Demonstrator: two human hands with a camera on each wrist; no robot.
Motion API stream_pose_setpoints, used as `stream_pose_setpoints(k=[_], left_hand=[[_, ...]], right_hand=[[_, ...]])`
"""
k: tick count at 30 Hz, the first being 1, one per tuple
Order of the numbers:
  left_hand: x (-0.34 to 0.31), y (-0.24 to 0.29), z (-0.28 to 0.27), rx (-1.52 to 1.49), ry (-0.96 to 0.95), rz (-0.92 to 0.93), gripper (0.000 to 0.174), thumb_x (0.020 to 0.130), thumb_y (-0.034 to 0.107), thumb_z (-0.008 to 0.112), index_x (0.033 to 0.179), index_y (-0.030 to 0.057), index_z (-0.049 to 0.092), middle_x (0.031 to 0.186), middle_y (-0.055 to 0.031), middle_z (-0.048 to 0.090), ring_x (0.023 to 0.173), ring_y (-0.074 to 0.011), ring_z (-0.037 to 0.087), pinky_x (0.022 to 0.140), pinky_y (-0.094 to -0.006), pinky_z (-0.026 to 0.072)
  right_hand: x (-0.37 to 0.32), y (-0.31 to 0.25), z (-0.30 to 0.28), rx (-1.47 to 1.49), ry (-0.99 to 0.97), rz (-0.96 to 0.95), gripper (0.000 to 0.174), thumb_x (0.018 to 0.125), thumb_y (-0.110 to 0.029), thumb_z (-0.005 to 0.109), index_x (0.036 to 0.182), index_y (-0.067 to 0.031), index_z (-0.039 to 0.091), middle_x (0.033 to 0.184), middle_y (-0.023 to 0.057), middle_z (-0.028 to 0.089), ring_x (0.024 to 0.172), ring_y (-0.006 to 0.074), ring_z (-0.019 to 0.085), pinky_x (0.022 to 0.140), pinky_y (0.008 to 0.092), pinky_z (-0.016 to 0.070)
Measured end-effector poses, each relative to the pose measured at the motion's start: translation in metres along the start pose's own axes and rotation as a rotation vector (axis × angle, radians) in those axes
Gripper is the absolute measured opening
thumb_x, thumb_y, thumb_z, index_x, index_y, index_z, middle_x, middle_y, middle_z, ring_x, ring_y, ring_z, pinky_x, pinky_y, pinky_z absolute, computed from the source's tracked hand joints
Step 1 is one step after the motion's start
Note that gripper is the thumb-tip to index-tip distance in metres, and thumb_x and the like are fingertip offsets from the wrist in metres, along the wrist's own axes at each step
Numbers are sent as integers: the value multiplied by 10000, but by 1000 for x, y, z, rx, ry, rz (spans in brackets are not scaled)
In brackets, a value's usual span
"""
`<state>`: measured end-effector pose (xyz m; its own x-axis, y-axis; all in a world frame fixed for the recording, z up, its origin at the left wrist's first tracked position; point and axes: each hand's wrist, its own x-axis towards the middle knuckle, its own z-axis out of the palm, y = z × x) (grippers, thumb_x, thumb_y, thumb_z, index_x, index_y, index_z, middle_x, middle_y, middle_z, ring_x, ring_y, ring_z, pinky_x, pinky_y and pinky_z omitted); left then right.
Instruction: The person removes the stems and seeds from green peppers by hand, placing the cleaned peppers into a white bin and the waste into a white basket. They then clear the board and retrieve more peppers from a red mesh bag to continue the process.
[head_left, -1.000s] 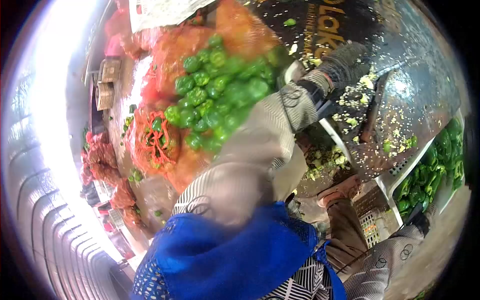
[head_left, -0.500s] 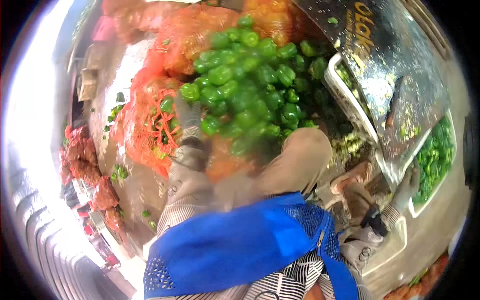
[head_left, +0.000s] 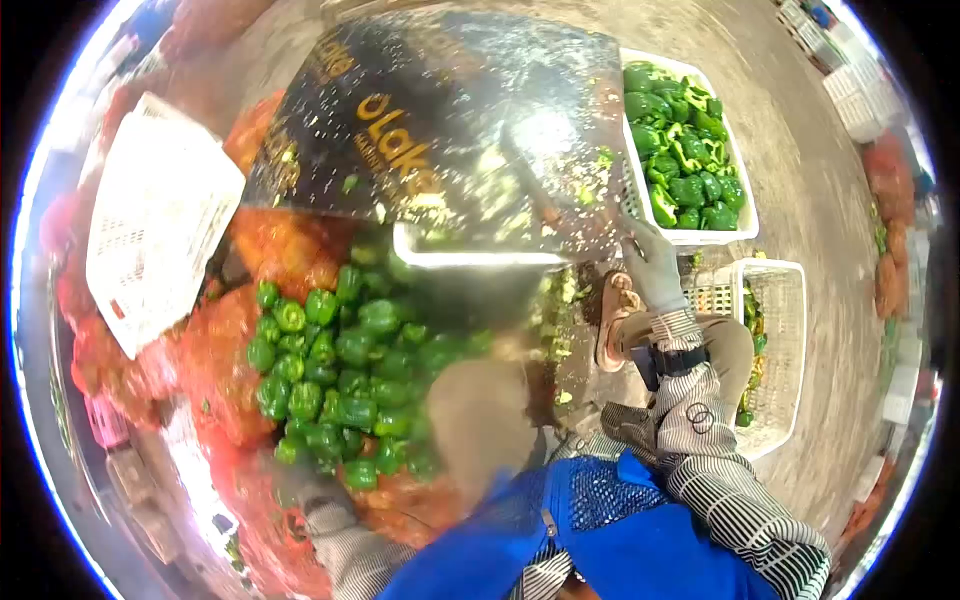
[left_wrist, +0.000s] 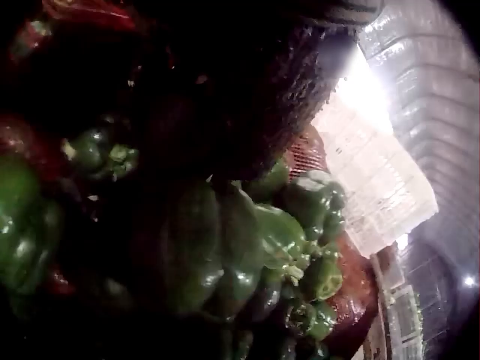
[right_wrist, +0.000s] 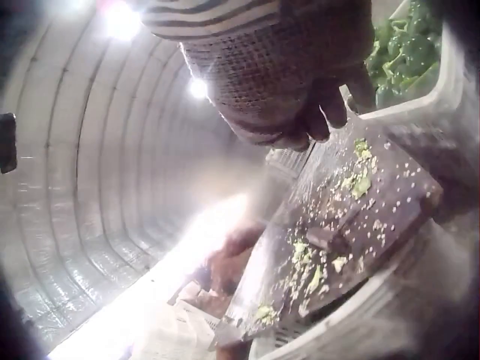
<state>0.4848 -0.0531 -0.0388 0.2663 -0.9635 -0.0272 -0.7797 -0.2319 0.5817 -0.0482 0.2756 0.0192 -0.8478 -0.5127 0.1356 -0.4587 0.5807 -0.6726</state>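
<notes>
1. Green peppers [head_left: 355, 375] lie heaped at 8 o'clock.
2. Left hand [left_wrist: 289, 94], one second ago over the worktop [head_left: 345, 120], is now at these peppers; work seems moved there. Its fingers I cannot tell.
3. Right hand [head_left: 655, 268], 3 o'clock: fingers loosely bent, slightly apart.
4. Worktop, 12 o'clock: reads "OLake".

Scraps [head_left: 605, 158] on board [head_left: 470, 80], peppers [head_left: 690, 150] in crate [head_left: 700, 237] to its right, pepper heap [head_left: 345, 370] before it
</notes>
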Motion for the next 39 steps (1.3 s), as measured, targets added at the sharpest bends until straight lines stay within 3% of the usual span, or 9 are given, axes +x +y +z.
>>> stream_pose_setpoints(k=[2, 9, 16, 19, 23, 26, 29, 33, 39], left_hand=[[64, -65, 20, 33, 38, 226, 954, 750, 240, 807, 1475, -7, 236, 1366, -210, 475, 1137, -330, 556, 922, -433, 527], [-67, 230, 89, -195, -499, 809, 813, 683, 133, 837, 1359, 47, 393, 1232, -119, 525, 1090, -262, 550, 942, -371, 493], [-168, 384, 230, -53, -912, 889, 704, 824, 267, 752, 1396, 99, 380, 1261, -181, 545, 1116, -300, 583, 905, -391, 532], [-174, 393, 257, -280, -988, 376, 606, 908, 375, 635, 1407, 123, 401, 1294, -193, 528, 1119, -299, 580, 901, -390, 531], [-172, 374, 286, -255, -616, 1016, 589, 961, 421, 537, 1405, 53, 416, 1362, -213, 481, 1225, -301, 500, 1031, -386, 427], [-179, 378, 279, -612, -872, 499, 592, 877, 369, 619, 1385, 137, 419, 1394, -199, 421, 1277, -360, 446, 1118, -403, 370], [-170, 375, 284, 493, -120, 1672, 411, 948, 332, 503, 1292, 106, 484, 1178, -156, 567, 1175, -335, 501, 1160, -500, 270], [-165, 357, 326, -869, -818, 702, 515, 903, 422, 553, 1262, 55, 517, 1234, -207, 538, 1269, -339, 453, 1193, -465, 231], [-177, 366, 309, -560, -767, 884, 530, 904, 400, 566, 1304, 62, 484, 1288, -209, 504, 1288, -321, 438, 1202, -456, 217]], right_hand=[[20, 10, -2, 7, 83, 45, 311, 884, -126, 573, 1174, -30, 632, 1075, 206, 643, 985, 350, 620, 868, 408, 489], [116, -44, 50, -75, -298, 40, 473, 899, -219, 605, 1329, -49, 500, 1241, 206, 571, 1020, 359, 612, 956, 418, 473], [134, -25, 67, 57, -448, 283, 605, 866, -184, 573, 1424, -54, 381, 1156, 229, 579, 994, 342, 627, 929, 410, 492], [106, -36, 46, 452, -342, 202, 603, 870, -173, 558, 1426, -19, 381, 1139, 254, 603, 1032, 357, 621, 929, 405, 481], [71, -23, 96, 365, -175, -28, 428, 886, -202, 538, 1259, 7, 518, 1002, 250, 640, 917, 390, 629, 818, 467, 503], [63, -32, 101, 344, -213, -31, 334, 897, -213, 530, 1133, 23, 518, 976, 260, 614, 910, 414, 614, 797, 482, 490], [59, -31, 107, 332, -246, -77, 340, 911, -220, 518, 1146, 25, 497, 998, 256, 609, 915, 415, 614, 802, 491, 487], [55, -35, 104, 281, -315, -37, 307, 923, -219, 498, 1122, 14, 489, 1031, 252, 612, 941, 412, 614, 812, 496, 487], [57, -40, 106, 218, -365, 4, 248, 937, -204, 489, 1081, -2, 491, 984, 251, 630, 901, 408, 634, 782, 494, 496]])
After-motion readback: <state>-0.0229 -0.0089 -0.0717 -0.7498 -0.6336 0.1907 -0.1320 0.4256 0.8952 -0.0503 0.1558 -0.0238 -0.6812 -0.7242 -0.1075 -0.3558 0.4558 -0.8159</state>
